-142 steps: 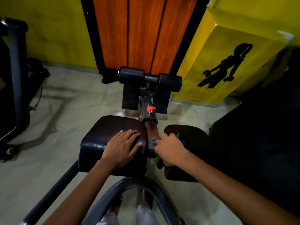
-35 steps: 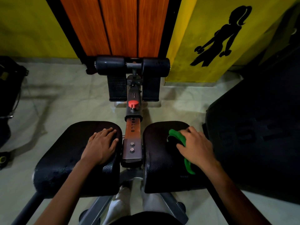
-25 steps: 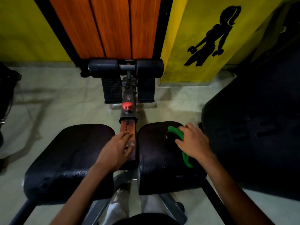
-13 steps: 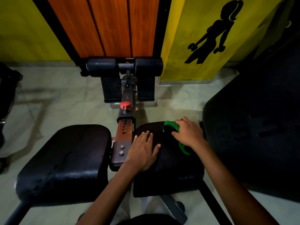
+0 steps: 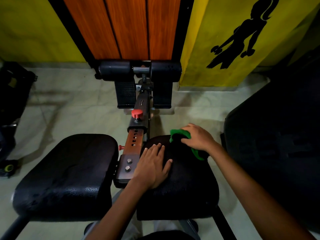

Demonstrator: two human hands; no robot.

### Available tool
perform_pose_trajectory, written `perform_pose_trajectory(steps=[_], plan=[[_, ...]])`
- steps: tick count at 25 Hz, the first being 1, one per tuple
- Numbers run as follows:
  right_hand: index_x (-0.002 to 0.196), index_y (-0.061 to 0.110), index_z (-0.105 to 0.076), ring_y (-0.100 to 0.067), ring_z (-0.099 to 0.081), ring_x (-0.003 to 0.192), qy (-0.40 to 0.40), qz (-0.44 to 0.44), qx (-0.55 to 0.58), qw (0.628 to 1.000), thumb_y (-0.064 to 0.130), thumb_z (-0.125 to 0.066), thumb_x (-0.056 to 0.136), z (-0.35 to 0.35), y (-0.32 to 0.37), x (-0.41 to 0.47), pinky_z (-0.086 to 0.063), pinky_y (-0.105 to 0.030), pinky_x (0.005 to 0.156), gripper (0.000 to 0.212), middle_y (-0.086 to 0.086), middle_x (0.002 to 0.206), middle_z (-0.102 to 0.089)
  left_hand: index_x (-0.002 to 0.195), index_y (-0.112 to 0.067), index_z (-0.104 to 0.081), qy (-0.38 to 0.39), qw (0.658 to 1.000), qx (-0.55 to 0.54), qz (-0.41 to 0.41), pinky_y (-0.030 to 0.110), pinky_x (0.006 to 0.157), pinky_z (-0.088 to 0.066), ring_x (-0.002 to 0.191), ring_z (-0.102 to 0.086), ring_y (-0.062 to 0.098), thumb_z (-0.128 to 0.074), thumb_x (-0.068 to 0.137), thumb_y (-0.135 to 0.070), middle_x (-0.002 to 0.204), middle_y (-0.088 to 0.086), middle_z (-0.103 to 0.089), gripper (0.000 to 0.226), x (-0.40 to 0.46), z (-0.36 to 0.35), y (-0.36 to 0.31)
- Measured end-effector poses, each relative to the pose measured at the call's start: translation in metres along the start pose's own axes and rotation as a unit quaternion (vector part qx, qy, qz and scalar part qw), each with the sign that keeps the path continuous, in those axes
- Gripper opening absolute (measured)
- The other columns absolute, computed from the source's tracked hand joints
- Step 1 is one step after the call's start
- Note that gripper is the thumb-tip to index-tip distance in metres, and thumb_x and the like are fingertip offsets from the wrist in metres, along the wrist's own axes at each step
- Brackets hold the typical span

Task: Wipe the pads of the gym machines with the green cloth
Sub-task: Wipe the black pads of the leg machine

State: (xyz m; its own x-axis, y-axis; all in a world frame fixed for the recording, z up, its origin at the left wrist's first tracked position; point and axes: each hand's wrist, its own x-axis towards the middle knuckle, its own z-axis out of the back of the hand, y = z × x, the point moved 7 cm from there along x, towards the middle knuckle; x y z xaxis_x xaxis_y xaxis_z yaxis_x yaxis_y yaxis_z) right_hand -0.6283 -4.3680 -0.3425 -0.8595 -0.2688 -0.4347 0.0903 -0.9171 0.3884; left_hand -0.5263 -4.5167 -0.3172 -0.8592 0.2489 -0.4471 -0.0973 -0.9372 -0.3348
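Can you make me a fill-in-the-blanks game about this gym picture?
1. The right hand presses a cloth coloured ____.
2. The left hand lies flat on the ____ pad.
3. The knob on the bar between the pads is ____.

Missing words: green; right; red

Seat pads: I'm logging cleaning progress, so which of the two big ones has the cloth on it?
The right seat pad: the right hand holds the green cloth at its far edge. The left seat pad lies bare.
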Motion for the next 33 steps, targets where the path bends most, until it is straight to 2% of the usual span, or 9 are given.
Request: perform_pose_trajectory(steps=[2, 5, 6, 10, 15, 18, 24, 28, 33], plan=[[0.116, 0.018, -0.064, -0.021, -0.056, 0.101, -0.030, -0.051, 0.096, 0.994, 0.023, -0.064, 0.084, 0.005, -0.028, -0.009, -0.043, -0.029, 0.081, 0.033, -0.002, 0.108, -0.058, 0.151, -0.013, -0.014, 0.014, 1.000, 0.003, 0.003, 0.034, 0.118, -0.003, 0.146, -0.008, 0.019, -0.025, 0.100, -0.047, 0.159, 0.004, -0.012, 0.062, 0.007, -0.002, 0.000], [0.081, 0.018, -0.063, -0.022, -0.057, 0.082, -0.052, -0.189, 0.295, 0.935, 0.012, -0.060, 0.081, 0.004, -0.060, -0.011, -0.039, -0.027, 0.061, 0.007, -0.003, 0.077, -0.059, 0.152, -0.013, -0.011, 0.043, 0.999, -0.013, 0.007, 0.039, 0.119, 0.001, 0.147, -0.002, 0.020, -0.024, 0.101, -0.046, 0.160, 0.005, -0.007, 0.062, 0.022, -0.009, -0.008], [0.074, 0.018, -0.060, -0.022, -0.056, 0.077, -0.060, -0.203, 0.324, 0.922, 0.011, -0.059, 0.081, 0.001, -0.063, -0.015, -0.039, -0.027, 0.058, 0.010, -0.002, 0.070, -0.058, 0.152, -0.013, -0.010, 0.054, 0.998, -0.015, 0.004, 0.040, 0.119, 0.002, 0.147, 0.000, 0.020, -0.024, 0.101, -0.045, 0.160, 0.005, -0.006, 0.062, 0.027, -0.010, -0.014], [0.072, 0.025, -0.058, -0.011, -0.055, 0.066, -0.112, -0.198, 0.363, 0.904, 0.008, -0.059, 0.080, -0.002, -0.064, -0.070, -0.041, -0.025, 0.060, 0.019, 0.006, 0.067, -0.058, 0.152, -0.012, -0.007, 0.070, 0.998, -0.004, -0.008, 0.041, 0.118, 0.005, 0.147, 0.004, 0.018, -0.022, 0.101, -0.046, 0.160, 0.004, -0.001, 0.063, 0.035, -0.016, -0.032], [0.064, 0.017, -0.058, -0.018, -0.057, 0.069, -0.136, -0.244, 0.470, 0.837, 0.003, -0.059, 0.078, -0.014, -0.073, -0.100, -0.042, -0.030, 0.066, 0.019, 0.002, 0.063, -0.059, 0.152, -0.014, -0.007, 0.067, 0.996, 0.021, -0.051, 0.040, 0.118, 0.003, 0.147, 0.003, 0.018, -0.006, 0.092, -0.050, 0.160, 0.002, -0.002, 0.070, 0.035, -0.026, -0.071], [0.062, 0.017, -0.054, -0.020, -0.055, 0.069, -0.138, -0.293, 0.487, 0.811, 0.011, -0.058, 0.077, -0.012, -0.071, -0.084, -0.041, -0.028, 0.061, 0.017, 0.002, 0.062, -0.057, 0.152, -0.016, -0.008, 0.059, 0.997, 0.024, -0.051, 0.036, 0.118, 0.003, 0.147, 0.003, 0.016, -0.013, 0.100, -0.047, 0.160, -0.001, -0.002, 0.061, 0.038, -0.028, -0.070], [0.061, 0.017, -0.052, -0.015, -0.053, 0.062, -0.113, -0.279, 0.504, 0.809, 0.009, -0.059, 0.077, -0.024, -0.071, -0.144, -0.040, -0.028, 0.060, 0.019, 0.005, 0.058, -0.055, 0.152, -0.019, -0.009, 0.044, 0.997, 0.029, -0.048, 0.032, 0.117, 0.003, 0.147, 0.002, 0.013, -0.006, 0.089, -0.053, 0.160, -0.004, -0.005, 0.071, 0.036, -0.025, -0.072], [0.065, 0.018, -0.055, -0.021, -0.055, 0.073, -0.096, -0.303, 0.507, 0.801, 0.013, -0.058, 0.078, -0.018, -0.078, -0.081, -0.040, -0.027, 0.060, 0.014, 0.002, 0.064, -0.056, 0.152, -0.020, -0.011, 0.036, 0.998, 0.017, -0.055, 0.030, 0.117, 0.004, 0.147, 0.001, 0.012, -0.002, 0.083, -0.057, 0.160, -0.005, -0.006, 0.078, 0.037, -0.025, -0.071], [0.068, 0.019, -0.055, -0.018, -0.055, 0.069, -0.078, -0.272, 0.490, 0.825, 0.013, -0.058, 0.078, -0.023, -0.081, -0.091, -0.040, -0.027, 0.059, 0.012, 0.002, 0.067, -0.057, 0.152, -0.018, -0.015, 0.006, 1.000, 0.003, -0.018, 0.026, 0.116, 0.002, 0.147, -0.004, 0.013, -0.019, 0.097, -0.056, 0.160, -0.002, -0.010, 0.067, 0.036, -0.016, -0.060]])
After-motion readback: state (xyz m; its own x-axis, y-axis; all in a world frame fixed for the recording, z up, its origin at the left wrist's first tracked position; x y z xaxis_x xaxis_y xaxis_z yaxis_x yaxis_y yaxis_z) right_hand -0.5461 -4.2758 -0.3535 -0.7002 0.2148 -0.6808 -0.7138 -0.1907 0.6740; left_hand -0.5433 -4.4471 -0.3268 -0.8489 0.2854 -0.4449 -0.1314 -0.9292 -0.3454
